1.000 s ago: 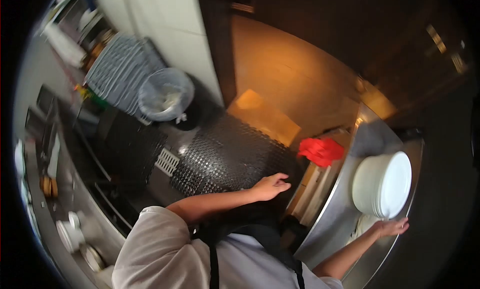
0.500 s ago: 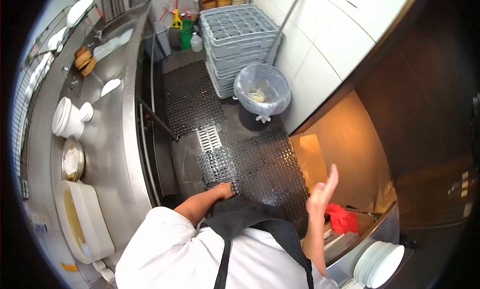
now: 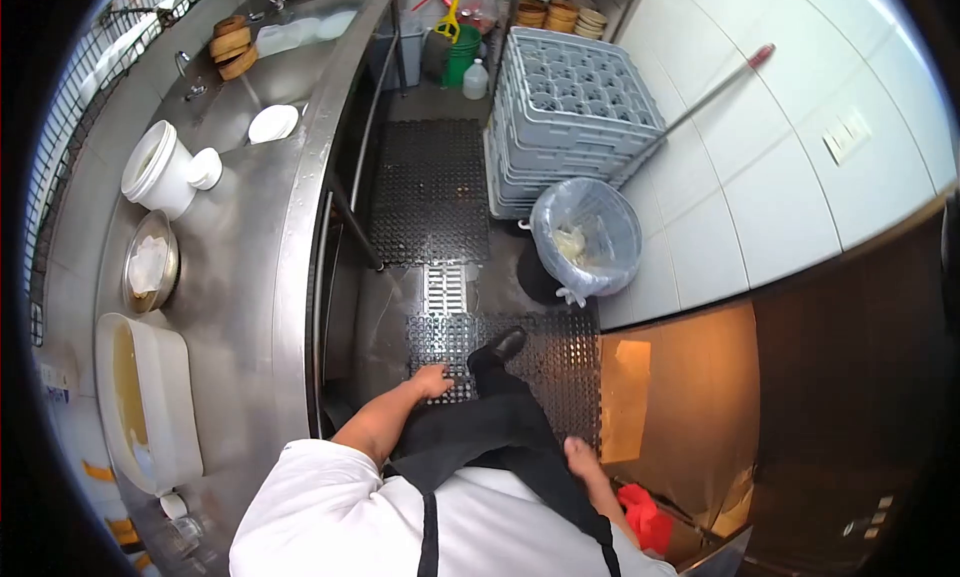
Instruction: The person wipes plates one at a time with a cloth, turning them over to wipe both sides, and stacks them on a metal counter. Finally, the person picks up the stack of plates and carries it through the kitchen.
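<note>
My left hand (image 3: pixel 432 381) hangs in front of the black apron (image 3: pixel 470 425), over the floor mat. Its fingers are curled in, and I see nothing in them. Low at my right side is my right hand (image 3: pixel 580 459), beside the apron, with its fingers folded and nothing visible in it. A red cloth (image 3: pixel 645 519) lies close to my right forearm. One black shoe (image 3: pixel 511 344) shows ahead of me on the black perforated mat (image 3: pixel 560 349).
Along the left runs a steel counter (image 3: pixel 245 267) with a white bucket (image 3: pixel 158 172), a metal bowl (image 3: pixel 170 275) and a white tub (image 3: pixel 178 397). Ahead stand stacked grey glass racks (image 3: pixel 570 127) and a lined trash bin (image 3: pixel 610 222). A drain grate (image 3: pixel 445 289) interrupts the floor.
My right hand has dropped from raised and stretched out to low at my side. My view has shifted forward and turned right; a shoe now shows. The stacked plates have left view.
</note>
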`<state>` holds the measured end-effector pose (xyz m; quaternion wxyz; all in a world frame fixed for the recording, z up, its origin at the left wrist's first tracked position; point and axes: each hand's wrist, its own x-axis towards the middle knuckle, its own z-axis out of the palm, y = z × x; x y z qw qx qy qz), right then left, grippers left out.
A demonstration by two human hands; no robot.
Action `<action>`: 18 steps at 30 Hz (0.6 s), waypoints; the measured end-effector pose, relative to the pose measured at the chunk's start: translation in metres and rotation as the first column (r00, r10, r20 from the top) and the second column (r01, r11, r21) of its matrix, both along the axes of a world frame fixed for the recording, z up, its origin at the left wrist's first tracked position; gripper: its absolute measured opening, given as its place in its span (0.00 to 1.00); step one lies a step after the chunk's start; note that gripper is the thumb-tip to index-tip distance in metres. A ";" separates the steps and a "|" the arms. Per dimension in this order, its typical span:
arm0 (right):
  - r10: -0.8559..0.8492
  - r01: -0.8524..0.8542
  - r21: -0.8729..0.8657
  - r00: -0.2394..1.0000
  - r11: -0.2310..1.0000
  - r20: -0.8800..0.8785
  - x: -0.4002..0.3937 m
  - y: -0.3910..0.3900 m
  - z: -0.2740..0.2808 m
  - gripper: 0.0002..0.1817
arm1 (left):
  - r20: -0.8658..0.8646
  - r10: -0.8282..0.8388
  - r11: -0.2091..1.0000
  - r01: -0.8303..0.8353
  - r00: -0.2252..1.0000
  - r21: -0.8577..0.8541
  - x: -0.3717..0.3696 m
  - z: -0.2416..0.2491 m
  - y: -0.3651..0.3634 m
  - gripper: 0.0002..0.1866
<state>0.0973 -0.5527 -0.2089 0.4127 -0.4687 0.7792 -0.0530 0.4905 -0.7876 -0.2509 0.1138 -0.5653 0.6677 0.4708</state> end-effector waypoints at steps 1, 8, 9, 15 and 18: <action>0.033 -0.035 0.123 0.999 0.992 0.016 -0.006 0.013 -0.033 0.31 | 0.047 0.028 1.000 -0.028 0.999 0.007 0.005 -0.011 -0.003 0.33; -0.009 -0.018 0.374 0.998 0.927 0.069 -0.023 -0.024 -0.115 0.26 | 0.215 0.098 0.982 -0.130 0.972 0.140 0.056 -0.004 -0.076 0.33; -0.051 0.027 0.375 0.997 0.927 0.054 -0.025 -0.044 -0.121 0.25 | 0.246 0.110 0.978 -0.149 0.963 0.146 0.063 0.003 -0.092 0.33; -0.462 0.370 0.292 0.803 0.882 0.377 -0.023 -0.303 -0.035 0.18 | 0.175 0.465 0.881 -0.473 0.868 0.005 0.059 0.051 -0.225 0.31; -0.344 0.274 0.208 0.783 0.939 0.518 -0.010 -0.405 -0.021 0.22 | 0.121 0.541 0.833 -0.550 0.832 0.060 0.035 0.068 -0.273 0.32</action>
